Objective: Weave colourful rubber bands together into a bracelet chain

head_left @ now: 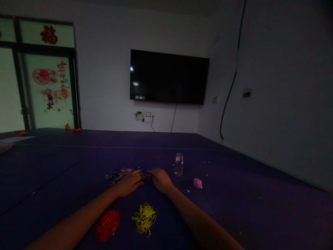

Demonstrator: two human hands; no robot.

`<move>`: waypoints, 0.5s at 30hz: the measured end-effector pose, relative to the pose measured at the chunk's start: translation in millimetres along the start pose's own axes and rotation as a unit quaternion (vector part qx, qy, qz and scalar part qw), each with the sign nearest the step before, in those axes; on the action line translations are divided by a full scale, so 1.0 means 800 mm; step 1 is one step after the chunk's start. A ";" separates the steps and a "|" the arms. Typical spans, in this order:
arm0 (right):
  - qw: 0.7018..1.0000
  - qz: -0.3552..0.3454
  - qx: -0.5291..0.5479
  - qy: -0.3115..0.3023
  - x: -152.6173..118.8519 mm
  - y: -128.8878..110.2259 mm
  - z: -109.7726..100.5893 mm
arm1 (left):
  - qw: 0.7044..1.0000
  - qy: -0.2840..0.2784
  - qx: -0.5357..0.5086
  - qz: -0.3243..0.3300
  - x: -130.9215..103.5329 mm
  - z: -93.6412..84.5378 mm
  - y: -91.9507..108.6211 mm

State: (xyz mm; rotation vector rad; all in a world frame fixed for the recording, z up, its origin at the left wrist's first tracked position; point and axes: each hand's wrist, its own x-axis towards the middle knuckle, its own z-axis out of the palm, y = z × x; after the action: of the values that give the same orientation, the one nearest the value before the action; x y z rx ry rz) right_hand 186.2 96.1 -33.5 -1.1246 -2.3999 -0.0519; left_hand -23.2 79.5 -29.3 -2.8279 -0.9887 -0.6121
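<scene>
Grip uncertain: whether the fingers of the left hand (pixel 131 182) and right hand (pixel 161 180) are closed on anything cannot be told from where I stand. Both are bare, palms down, their fingertips close together at the right end of a mixed pile of coloured bands (pixel 121 174). This pile, with dark, pink and greenish strands, lies on a dark purple-blue surface (pixel 234 208) and is partly covered by the left hand; a few dark strands show between the two hands. Nearer the person, two single-colour heaps lie between the forearms: yellow bands (pixel 145 219), and to their left red bands (pixel 108 225), just beside the left forearm. Beyond the right hand, to its right, a clear container (pixel 178 165) stands upright; nearer the person and farther right is a crumpled-looking pink lump (pixel 197 183). Small white scraps (pixel 187 191) are scattered near both. At the far wall hangs a wide television (pixel 169 76), its screen dark, with wall sockets (pixel 145 114) below it. Glazed doors (pixel 52 86) with red decorations occupy the left; a black cable (pixel 231 86) hangs along the right wall.
</scene>
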 end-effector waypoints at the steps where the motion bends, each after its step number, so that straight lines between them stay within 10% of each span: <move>1: 1.000 0.011 -0.009 0.001 0.000 -0.001 -0.001 | 1.000 0.000 0.000 -0.002 0.000 -0.001 0.000; 15: 0.999 -0.013 -0.012 -0.035 0.000 -0.009 -0.008 | 1.000 0.010 0.000 -0.002 -0.002 0.006 -0.007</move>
State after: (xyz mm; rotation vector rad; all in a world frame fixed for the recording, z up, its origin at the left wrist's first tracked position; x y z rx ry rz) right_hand 183.9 90.0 -26.9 -1.1237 -2.4810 -0.0503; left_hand -26.0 83.7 -34.6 -2.8158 -0.9901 -0.6396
